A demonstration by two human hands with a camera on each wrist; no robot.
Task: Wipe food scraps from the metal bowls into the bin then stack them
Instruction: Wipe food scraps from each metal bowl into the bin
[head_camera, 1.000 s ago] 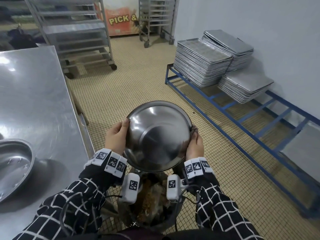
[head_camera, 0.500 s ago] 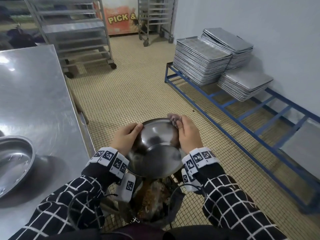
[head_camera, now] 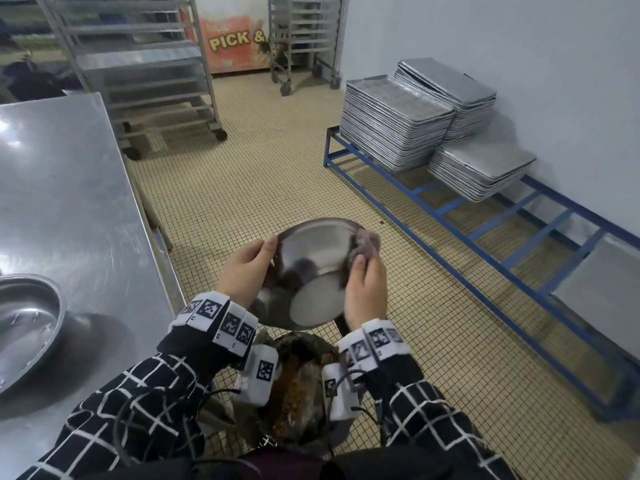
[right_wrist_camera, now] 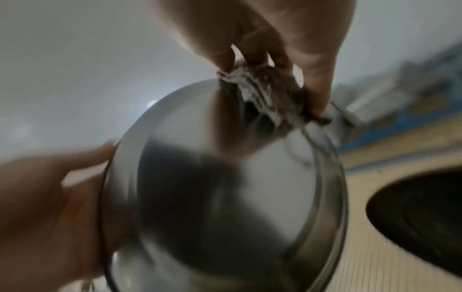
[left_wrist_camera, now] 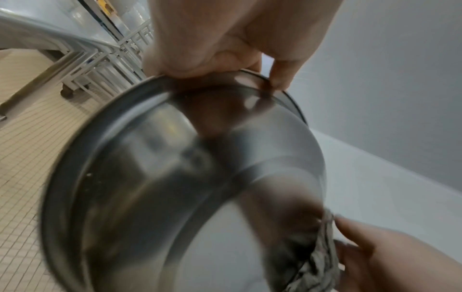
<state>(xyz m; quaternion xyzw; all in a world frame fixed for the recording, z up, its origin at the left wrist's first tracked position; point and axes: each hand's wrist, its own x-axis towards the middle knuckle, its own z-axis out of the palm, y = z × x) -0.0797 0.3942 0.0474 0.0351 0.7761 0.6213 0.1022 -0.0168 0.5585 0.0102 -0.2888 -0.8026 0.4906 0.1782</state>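
Observation:
I hold a shiny metal bowl (head_camera: 311,271) tilted over the bin (head_camera: 301,393), which holds brown food scraps. My left hand (head_camera: 258,263) grips the bowl's left rim, thumb on the near face; the left wrist view shows that hand (left_wrist_camera: 225,49) pinching the bowl (left_wrist_camera: 162,187). My right hand (head_camera: 363,271) pinches a grey cloth (head_camera: 367,242) against the bowl's right rim. In the right wrist view my right hand's fingers (right_wrist_camera: 262,51) bunch the cloth (right_wrist_camera: 262,94) on the bowl (right_wrist_camera: 225,197) edge. A second metal bowl (head_camera: 24,327) lies on the steel table (head_camera: 69,202) at the left.
The table's edge runs close by my left arm. Stacks of metal trays (head_camera: 394,123) sit on a low blue frame (head_camera: 485,237) along the right wall. Wheeled racks (head_camera: 138,74) stand at the back. Tiled floor (head_camera: 259,174) lies between them.
The bowl has come down from a steep, raised tilt to a lower one over the bin. My right hand left the side, brought the cloth to the far rim, then slid it to the right rim.

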